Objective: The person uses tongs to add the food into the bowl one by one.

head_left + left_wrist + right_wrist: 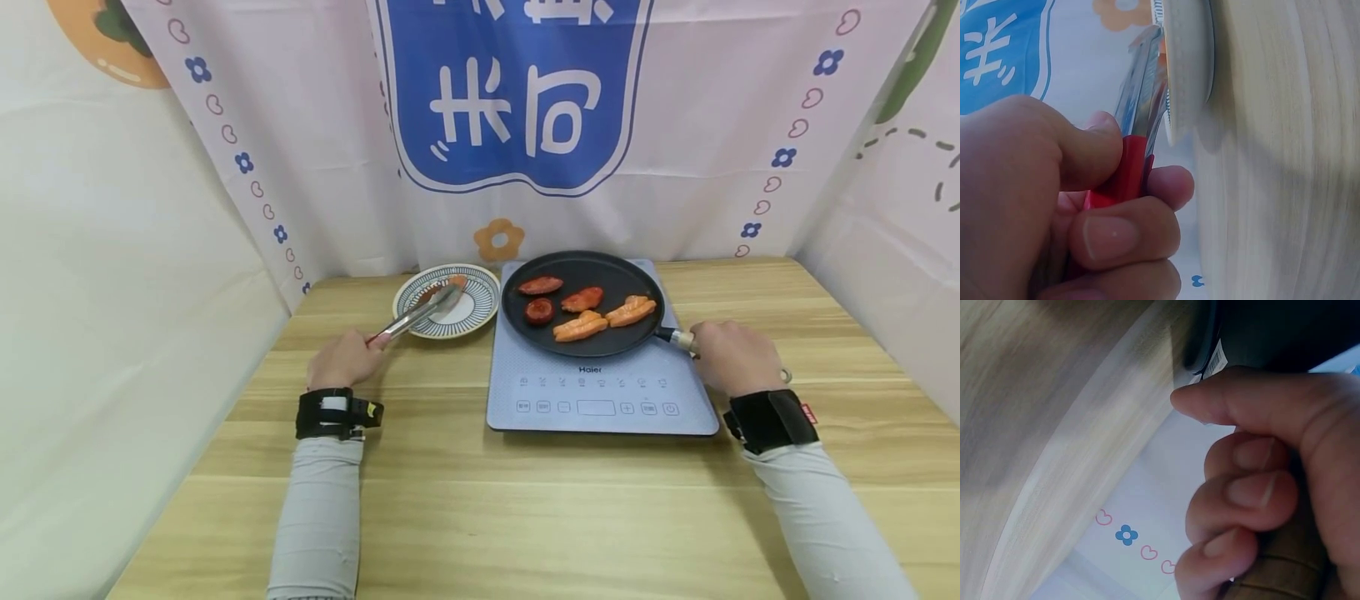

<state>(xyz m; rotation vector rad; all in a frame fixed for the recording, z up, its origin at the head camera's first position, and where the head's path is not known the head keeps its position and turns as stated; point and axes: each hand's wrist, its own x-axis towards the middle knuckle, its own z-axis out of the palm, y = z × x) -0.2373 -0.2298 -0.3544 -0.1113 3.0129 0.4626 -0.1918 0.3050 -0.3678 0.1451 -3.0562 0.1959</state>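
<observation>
My left hand (343,360) grips metal tongs (420,314) by their red handle (1124,172), thumb on one side and fingers curled round the other. The tongs' tips lie over a striped plate (489,310), beside an orange piece of food (458,282) and a reddish-brown one, both partly covered. On the right, my right hand (738,358) is wrapped round the wooden handle (1285,565) of a black frying pan (600,271). Inside the pan are several food pieces: reddish ones (540,286), a round dark-red one (539,312) and ridged orange ones (581,326).
The pan sits on a pale induction cooker (600,396) with printed control marks along its front. Both cooker and plate stand toward the back of the wooden table (480,508). Behind it hangs a printed cloth (322,133), with a pale cloth (112,292) along the left.
</observation>
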